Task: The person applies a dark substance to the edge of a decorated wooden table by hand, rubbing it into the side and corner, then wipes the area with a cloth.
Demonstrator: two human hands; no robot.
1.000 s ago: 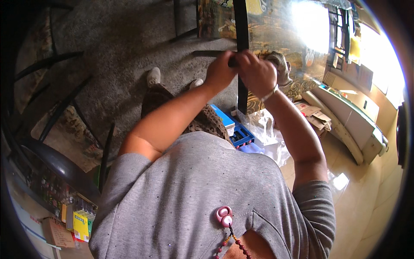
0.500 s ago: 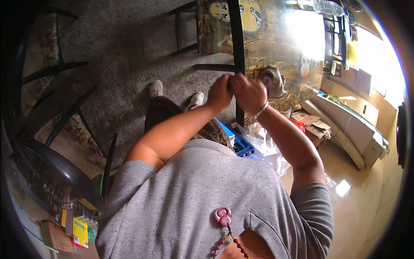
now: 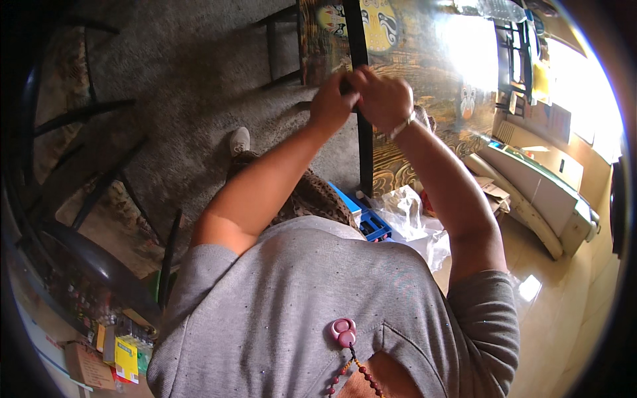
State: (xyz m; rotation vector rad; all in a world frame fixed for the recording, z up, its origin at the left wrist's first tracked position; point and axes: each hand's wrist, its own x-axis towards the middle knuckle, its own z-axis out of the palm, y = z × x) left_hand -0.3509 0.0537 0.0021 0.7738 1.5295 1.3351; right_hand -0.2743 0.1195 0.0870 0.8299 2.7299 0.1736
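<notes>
1. L hand (image 3: pixel 332 105): fingers curled in round a small dark item (image 3: pixel 346 85), mostly hidden, exact kind unclear.
2. R hand (image 3: pixel 388 99): fingers bent, tips meeting L hand; can't tell if they grip the item too. Pale bracelet (image 3: pixel 403 125) on R wrist.
3. Item's spot: btwn the hands, by the black edge strip (image 3: pixel 365 156) of the wood-print worktop (image 3: pixel 431 83). L hand is on the floor side of the strip, R hand over the worktop side.
4. Grey-brown cloth (image 3: pixel 424 118) on worktop, just beside R wrist, partly hidden by it.
5. Open room: bare grey floor (image 3: pixel 186 86) left of L forearm, out to the dark chairs (image 3: pixel 99 259). White shoe (image 3: pixel 240 140) there. Worktop has bare print beyond R hand; clear plastic bottle (image 3: pixel 501 10) well apart, at top.
6. Tighter below: blue case (image 3: pixel 377 229) & clear plastic bag (image 3: pixel 403 211) btwn forearms, near the strip's lower end; cardboard (image 3: pixel 494 194) past R forearm.
</notes>
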